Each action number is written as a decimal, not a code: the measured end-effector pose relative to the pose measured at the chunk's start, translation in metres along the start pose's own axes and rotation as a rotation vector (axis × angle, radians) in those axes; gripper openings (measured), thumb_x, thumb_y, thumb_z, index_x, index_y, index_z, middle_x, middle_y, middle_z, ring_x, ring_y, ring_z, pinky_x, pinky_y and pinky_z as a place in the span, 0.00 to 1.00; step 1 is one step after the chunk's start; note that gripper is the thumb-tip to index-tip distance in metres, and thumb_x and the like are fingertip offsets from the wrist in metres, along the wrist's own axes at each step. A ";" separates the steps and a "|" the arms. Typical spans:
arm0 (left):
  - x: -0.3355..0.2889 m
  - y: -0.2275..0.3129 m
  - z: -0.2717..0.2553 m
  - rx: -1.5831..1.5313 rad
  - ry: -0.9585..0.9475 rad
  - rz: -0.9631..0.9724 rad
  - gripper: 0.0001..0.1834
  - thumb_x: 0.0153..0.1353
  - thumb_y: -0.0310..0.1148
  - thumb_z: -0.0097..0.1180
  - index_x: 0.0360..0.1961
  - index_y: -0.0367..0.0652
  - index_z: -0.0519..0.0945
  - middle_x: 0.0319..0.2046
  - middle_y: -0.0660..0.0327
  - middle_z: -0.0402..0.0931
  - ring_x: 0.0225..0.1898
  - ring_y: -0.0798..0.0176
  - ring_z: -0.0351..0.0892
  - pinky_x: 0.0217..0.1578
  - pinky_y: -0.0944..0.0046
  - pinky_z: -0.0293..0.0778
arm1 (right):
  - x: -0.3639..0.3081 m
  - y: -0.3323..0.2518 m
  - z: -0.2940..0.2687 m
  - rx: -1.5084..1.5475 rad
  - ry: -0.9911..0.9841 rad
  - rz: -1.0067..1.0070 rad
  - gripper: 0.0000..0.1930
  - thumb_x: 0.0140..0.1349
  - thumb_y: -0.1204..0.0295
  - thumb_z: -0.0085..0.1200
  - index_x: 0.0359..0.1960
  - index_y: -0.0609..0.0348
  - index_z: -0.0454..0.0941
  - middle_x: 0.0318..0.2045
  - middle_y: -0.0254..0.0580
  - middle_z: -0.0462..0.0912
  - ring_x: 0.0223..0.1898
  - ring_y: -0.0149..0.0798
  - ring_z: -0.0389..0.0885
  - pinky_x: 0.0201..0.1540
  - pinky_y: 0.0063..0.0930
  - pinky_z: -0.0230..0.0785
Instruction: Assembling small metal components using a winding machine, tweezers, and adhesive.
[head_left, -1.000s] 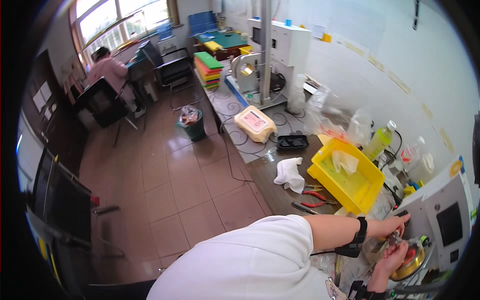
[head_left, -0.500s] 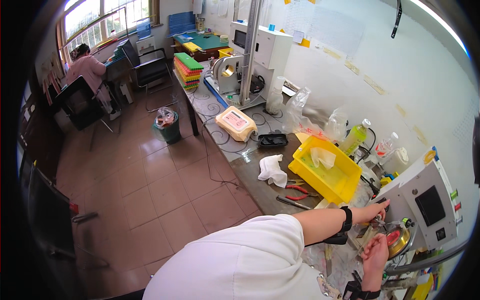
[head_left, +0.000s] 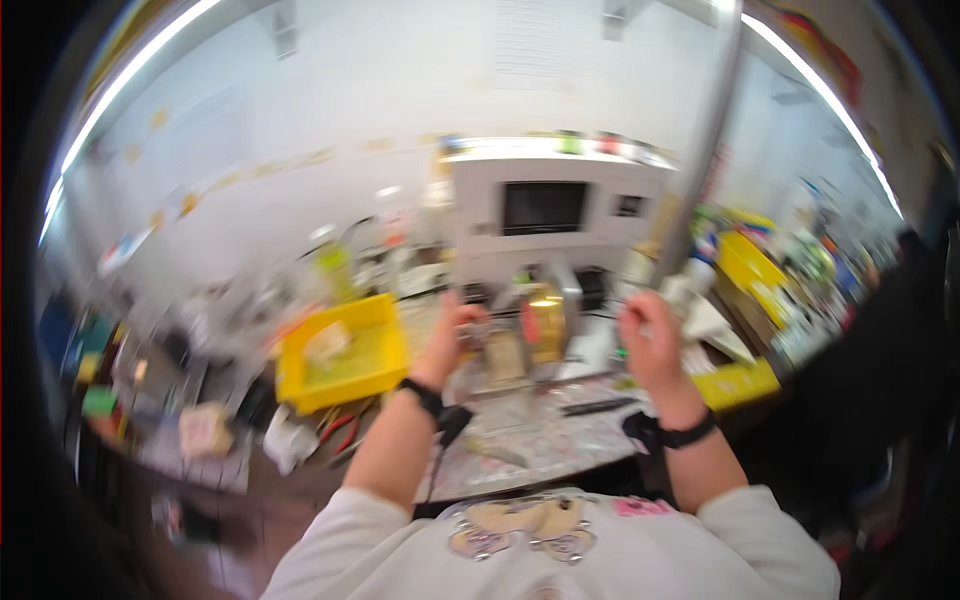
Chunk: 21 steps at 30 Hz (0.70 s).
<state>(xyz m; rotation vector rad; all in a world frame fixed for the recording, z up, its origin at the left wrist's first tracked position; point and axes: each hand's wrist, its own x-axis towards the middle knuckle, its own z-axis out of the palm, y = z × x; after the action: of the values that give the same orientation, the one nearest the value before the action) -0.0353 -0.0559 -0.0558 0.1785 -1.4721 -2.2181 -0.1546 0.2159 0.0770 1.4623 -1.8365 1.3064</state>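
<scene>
My left hand is at the left side of a white bench machine with a dark screen. Its fingers are blurred beside a small metal part, and whether they grip it does not show. A gold-rimmed wheel with a red face stands on the machine's front, between my hands. To the right of the wheel, my right hand is raised with its fingers curled in. What they hold, if anything, is too blurred to make out. A pale block sits just left of the wheel.
A yellow tray with a white tissue stands left of my left forearm. Near it lie red-handled pliers and a crumpled white cloth. A dark slim tool lies before the machine. Another yellow bin stands at right.
My view has swung right, from the room and floor to face the machine. My hands, close together before, are now apart on either side of the wheel.
</scene>
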 end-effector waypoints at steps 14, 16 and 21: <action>0.013 0.008 0.032 0.122 -0.033 0.007 0.41 0.59 0.69 0.18 0.19 0.44 0.71 0.19 0.61 0.72 0.23 0.67 0.72 0.19 0.74 0.64 | 0.095 0.052 -0.087 -0.240 0.684 -0.051 0.22 0.50 0.67 0.60 0.44 0.63 0.66 0.47 0.52 0.68 0.52 0.50 0.64 0.49 0.39 0.62; 0.009 0.010 0.033 0.127 -0.008 -0.002 0.41 0.59 0.69 0.19 0.19 0.44 0.71 0.19 0.61 0.72 0.23 0.68 0.72 0.19 0.74 0.64 | 0.116 0.067 -0.090 -0.292 0.688 -0.022 0.21 0.50 0.66 0.61 0.42 0.63 0.68 0.47 0.52 0.69 0.53 0.49 0.63 0.49 0.38 0.62; 0.012 0.010 0.036 0.130 0.021 -0.011 0.40 0.60 0.69 0.19 0.20 0.45 0.72 0.19 0.61 0.73 0.22 0.68 0.72 0.19 0.74 0.64 | 0.110 0.089 -0.092 0.005 0.565 0.142 0.11 0.56 0.68 0.56 0.33 0.63 0.72 0.46 0.49 0.71 0.45 0.43 0.72 0.45 0.34 0.68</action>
<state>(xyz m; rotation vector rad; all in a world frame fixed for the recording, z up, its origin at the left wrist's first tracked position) -0.0560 -0.0340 -0.0300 0.2519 -1.6078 -2.1240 -0.2922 0.2407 0.1711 0.8476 -1.5700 1.5904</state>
